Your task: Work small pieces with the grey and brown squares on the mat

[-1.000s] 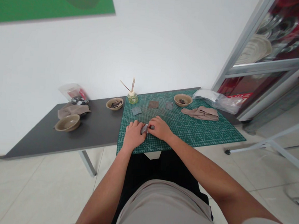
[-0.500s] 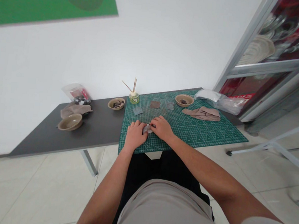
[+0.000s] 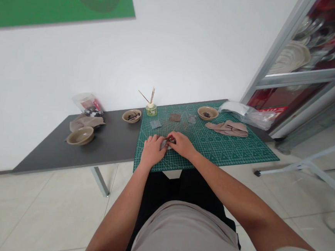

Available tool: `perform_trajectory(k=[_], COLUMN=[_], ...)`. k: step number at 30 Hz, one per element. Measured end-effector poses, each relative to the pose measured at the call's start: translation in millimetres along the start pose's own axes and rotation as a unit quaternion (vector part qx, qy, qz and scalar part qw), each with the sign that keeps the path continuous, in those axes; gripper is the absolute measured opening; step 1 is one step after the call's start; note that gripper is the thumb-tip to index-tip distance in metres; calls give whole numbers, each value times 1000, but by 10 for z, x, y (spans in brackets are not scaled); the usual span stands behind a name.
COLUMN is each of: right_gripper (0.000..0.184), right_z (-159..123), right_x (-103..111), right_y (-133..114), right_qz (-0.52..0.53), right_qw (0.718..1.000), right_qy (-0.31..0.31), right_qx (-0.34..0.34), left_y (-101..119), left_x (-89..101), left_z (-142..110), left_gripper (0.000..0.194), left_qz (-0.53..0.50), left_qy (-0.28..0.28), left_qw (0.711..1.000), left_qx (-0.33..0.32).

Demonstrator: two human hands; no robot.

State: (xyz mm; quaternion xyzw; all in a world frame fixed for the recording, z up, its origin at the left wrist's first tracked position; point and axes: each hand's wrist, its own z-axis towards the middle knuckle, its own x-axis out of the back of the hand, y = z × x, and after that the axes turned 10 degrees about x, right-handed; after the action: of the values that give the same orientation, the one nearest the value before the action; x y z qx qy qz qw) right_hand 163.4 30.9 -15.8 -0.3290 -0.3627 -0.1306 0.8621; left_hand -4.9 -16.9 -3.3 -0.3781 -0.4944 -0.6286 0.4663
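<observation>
Both my hands rest on a green cutting mat (image 3: 226,149) near its front edge. My left hand (image 3: 151,151) and my right hand (image 3: 181,144) meet with fingers curled and pinched around a small grey piece (image 3: 164,144), perhaps cloth or a pouch; a small dark bit shows at my right fingertips. Behind my hands on the mat lie small fabric squares: a grey one (image 3: 155,124), a brown one (image 3: 174,117) and another grey one (image 3: 191,118).
A tan bowl (image 3: 207,113) and a beige cloth (image 3: 228,127) sit at the mat's right; a plastic bag (image 3: 245,112) lies beyond. A reed diffuser (image 3: 151,108), a bowl of dark bits (image 3: 131,115), an empty bowl (image 3: 81,136) and a plastic container (image 3: 85,103) stand on the grey table (image 3: 107,148).
My hands stay together on the small grey piece; the fingers have shifted slightly and a dark bit now shows at my right fingertips. The camera has drifted a little.
</observation>
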Motion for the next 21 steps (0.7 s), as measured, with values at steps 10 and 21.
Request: perform_trajectory(k=[10, 21], right_gripper=[31, 24], right_z=[-25, -3], right_x=[-24, 26], right_y=[22, -37], right_qz=[57, -110], right_qw=[997, 991], right_qy=[2, -78], right_qx=[45, 0], left_y=[-75, -186], left_x=[-23, -37], left_z=[31, 66], left_gripper=[8, 6], left_qz=[-111, -273], left_qy=[19, 70], left_qw=[994, 950], left_qx=[11, 134])
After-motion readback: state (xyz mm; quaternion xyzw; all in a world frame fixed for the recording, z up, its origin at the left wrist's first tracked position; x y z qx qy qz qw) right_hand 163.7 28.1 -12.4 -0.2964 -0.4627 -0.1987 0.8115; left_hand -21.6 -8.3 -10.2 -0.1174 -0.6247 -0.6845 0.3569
